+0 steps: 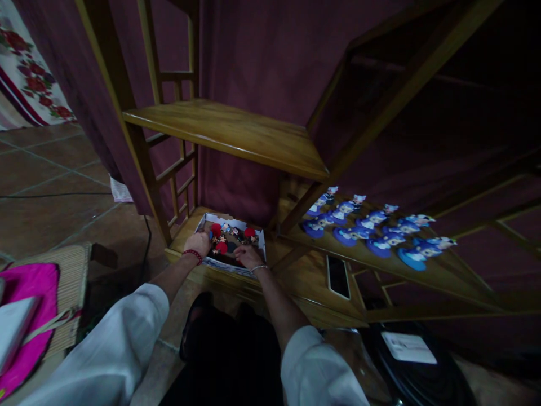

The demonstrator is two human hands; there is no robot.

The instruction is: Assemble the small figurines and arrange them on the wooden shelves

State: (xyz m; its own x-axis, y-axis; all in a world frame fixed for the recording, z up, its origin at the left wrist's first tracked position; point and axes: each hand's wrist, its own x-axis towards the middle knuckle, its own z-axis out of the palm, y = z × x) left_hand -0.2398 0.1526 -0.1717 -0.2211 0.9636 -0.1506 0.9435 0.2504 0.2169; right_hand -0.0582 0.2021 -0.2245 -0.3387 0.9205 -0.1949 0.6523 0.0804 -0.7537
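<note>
A shallow open cardboard box (pixel 262 243) sits on the lowest shelf in front of me. In it lie several small figurines (pixel 252 239) with red round bases (pixel 216 229) and one dark round base (pixel 231 247). My left hand (pixel 198 243), with a red bead bracelet, is closed at the box's left side; whatever its curled fingers hold is hidden. Over the right front part of the box is my right hand (pixel 249 256), wearing a thin bracelet. Its fingers are pinched together near the dark base, and what lies between them is too small to make out.
Several blue-haired figurines (pixel 374 220) stand in rows on the shelf to the right. A phone (pixel 338 276) lies on the lower board. Above the box juts a wooden shelf (pixel 228 132). A black stool (pixel 418 361) is at lower right, a woven seat (pixel 71 293) at left.
</note>
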